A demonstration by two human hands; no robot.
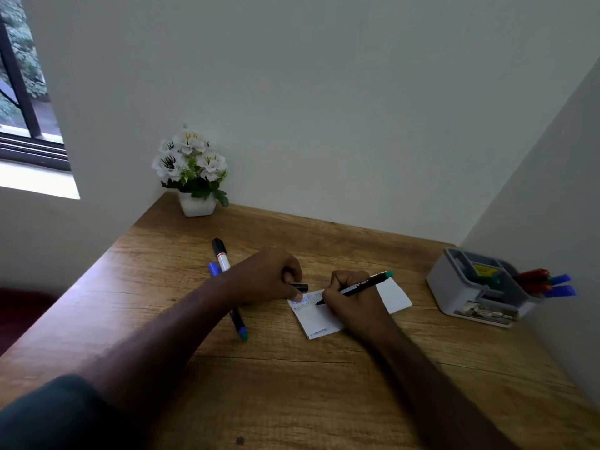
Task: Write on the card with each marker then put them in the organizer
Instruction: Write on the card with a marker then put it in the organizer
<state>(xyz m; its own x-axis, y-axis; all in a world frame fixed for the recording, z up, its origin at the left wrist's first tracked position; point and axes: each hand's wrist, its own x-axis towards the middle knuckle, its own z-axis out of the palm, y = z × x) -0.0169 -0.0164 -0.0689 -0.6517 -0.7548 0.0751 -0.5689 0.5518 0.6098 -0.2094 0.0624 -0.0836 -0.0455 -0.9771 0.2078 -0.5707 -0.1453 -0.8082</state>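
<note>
We sit at a wooden desk (292, 368) set into a corner, and to write this line well we need the sheet kept flat and still, so we work outward from that. The grey organizer (461, 287) stands at the far right against the wall, already holding several red and blue markers, well apart from the writing; it can wait until the cap is back on. The white card (394, 295) lies mid-desk, partly under our right hand (354, 303), with faint lines of writing near its left edge. Our left hand (272, 276) rests at that left edge with fingers curled round a small black cap (300, 287); we judge it should press its knuckles lightly on the corner so the card does not skate. The right hand grips the green-ended marker (360, 285) in a writing pinch, tip down on the card just right of the existing letters. We should keep the strokes short and the pressure light, starting a fresh line clear of the earlier ones. Three more markers (222, 258) lie partly under the left forearm; we must not nudge them off the desk. A small flower pot (196, 203) stands in the far corner.
</note>
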